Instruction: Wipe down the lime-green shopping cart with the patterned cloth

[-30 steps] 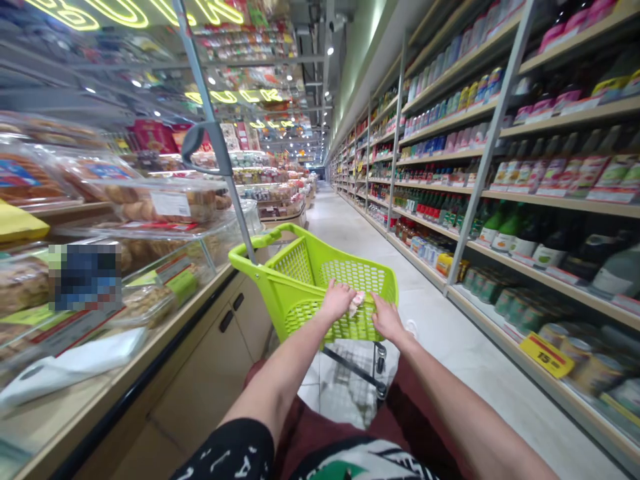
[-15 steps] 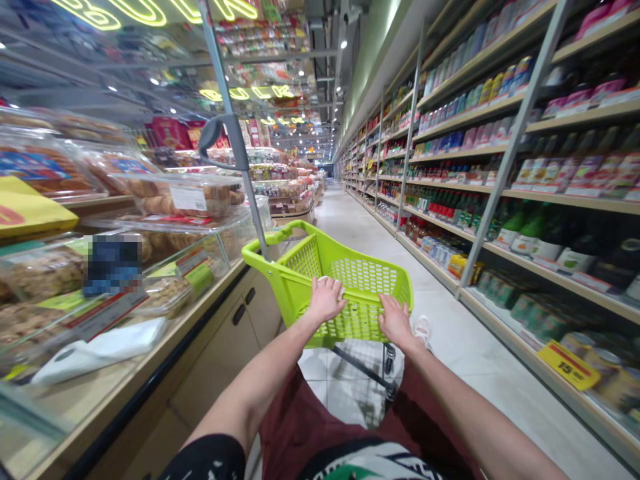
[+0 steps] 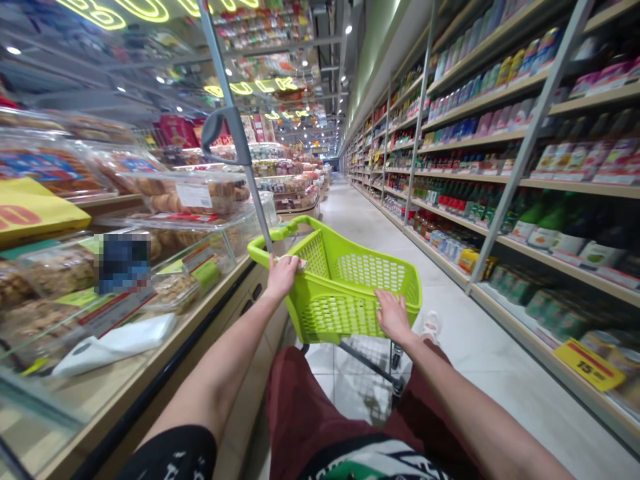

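A lime-green plastic shopping cart (image 3: 345, 283) with a perforated basket stands sideways in front of me. My left hand (image 3: 283, 275) is closed over the near rim at its left end, close to the cart's handle (image 3: 260, 248). A small white scrap (image 3: 301, 265) shows by its fingers; I cannot make out its kind. Farther right, my right hand (image 3: 393, 315) curls its fingers over the same rim. The basket's inside shows no goods, though its near bottom is hidden by the side wall.
On the left runs a display counter (image 3: 215, 287) with packed baked goods and a white plastic bag roll (image 3: 117, 341). A grey pole (image 3: 233, 133) rises beside the cart. Shelves of cans and bottles (image 3: 505, 170) line the right. A tiled aisle (image 3: 363, 217) stretches ahead.
My left hand has slid left along the cart's rim toward the handle, the white scrap moving with it. My right hand keeps its place on the rim. The view has shifted slightly.
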{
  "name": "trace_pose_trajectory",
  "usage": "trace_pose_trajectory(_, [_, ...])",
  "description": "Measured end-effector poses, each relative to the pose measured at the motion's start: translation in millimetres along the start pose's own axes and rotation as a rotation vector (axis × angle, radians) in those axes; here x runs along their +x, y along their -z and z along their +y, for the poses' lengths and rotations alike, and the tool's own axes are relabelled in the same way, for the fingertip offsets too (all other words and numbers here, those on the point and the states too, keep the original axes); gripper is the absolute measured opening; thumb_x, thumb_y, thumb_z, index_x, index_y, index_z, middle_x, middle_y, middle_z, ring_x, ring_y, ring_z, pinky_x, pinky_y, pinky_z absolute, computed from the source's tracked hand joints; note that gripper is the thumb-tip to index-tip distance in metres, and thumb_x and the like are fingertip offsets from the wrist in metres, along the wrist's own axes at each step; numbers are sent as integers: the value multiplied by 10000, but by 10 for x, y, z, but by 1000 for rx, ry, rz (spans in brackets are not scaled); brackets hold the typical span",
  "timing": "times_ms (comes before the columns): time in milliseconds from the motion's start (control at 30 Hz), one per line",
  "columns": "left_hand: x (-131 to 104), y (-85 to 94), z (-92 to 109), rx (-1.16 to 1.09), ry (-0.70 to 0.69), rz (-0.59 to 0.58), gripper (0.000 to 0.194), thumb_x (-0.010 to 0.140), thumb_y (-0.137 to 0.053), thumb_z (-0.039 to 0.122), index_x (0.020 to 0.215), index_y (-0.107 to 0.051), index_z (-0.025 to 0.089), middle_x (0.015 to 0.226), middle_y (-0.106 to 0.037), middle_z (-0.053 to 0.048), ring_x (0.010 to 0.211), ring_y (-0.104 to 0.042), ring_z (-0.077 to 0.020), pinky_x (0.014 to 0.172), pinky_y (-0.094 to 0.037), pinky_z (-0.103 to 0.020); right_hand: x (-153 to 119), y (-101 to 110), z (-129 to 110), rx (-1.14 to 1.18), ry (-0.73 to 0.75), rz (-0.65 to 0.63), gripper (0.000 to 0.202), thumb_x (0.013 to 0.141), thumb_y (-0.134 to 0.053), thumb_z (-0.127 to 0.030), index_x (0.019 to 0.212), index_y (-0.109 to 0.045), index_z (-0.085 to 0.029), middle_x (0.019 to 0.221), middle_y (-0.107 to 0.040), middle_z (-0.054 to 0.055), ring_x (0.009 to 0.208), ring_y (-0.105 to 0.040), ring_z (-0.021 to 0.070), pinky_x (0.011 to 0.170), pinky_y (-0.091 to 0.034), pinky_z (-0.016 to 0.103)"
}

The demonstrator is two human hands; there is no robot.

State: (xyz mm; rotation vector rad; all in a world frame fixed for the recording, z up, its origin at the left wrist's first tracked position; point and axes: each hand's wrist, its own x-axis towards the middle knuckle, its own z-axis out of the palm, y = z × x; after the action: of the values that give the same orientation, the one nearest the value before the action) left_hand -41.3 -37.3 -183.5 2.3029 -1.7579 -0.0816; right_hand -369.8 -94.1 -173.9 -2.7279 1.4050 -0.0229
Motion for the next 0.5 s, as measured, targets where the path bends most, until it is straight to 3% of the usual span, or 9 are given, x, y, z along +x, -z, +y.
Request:
trace_pose_trajectory(167, [-59, -191, 678, -94, -191, -84, 231, 869, -326, 212, 982, -526, 237, 914, -584, -27, 911, -523, -169, 1041, -25, -465, 4, 70, -29, -1, -25, -7, 530, 700, -382, -97, 1226, -418, -140, 1230, -471, 114, 1154, -367, 228, 993, -148, 473])
trace_pose_trajectory(233, [-80, -224, 779, -141, -282, -61, 220, 867, -342, 215, 994, -520, 251, 969, -581, -21, 965, -507, -169, 1042, -8, -473, 1, 100, -19, -3, -25, -21, 539, 694, -380, -92, 1229, -416, -146, 1238, -466, 110, 1156, -364, 222, 995, -145, 468])
trace_pose_trajectory(333, [-84, -193, 549, -164, -300, 3, 225, 864, -346, 209, 1008, -513, 255, 1027, -576, -25, 1010, -490, -183, 1028, 18, -508, -5, 127, -10, -5, -15, -48, 549, 696, -377, -96, 1242, -402, -146, 1254, -452, 102, 1165, -355, 214, 1003, -136, 458])
trace_pose_trajectory(433, [-57, -130, 170, -154, -149, 93, 237, 862, -334, 220, 1027, -504, 240, 1080, -559, -48, 1014, -487, -210, 1004, 22, -552, -8, 129, -41, -3, -37, -43, 536, 706, -376, -110, 1241, -405, -143, 1256, -449, 101, 1166, -352, 216, 1009, -118, 460])
trace_pose_trajectory(500, [-43, -121, 101, -153, -121, 103, 227, 858, -345, 236, 1017, -507, 234, 1066, -563, -54, 988, -499, -212, 1001, 9, -557, -8, 124, -75, 1, -60, -26, 528, 711, -374, -116, 1237, -409, -140, 1252, -452, 101, 1167, -350, 219, 1011, -107, 465])
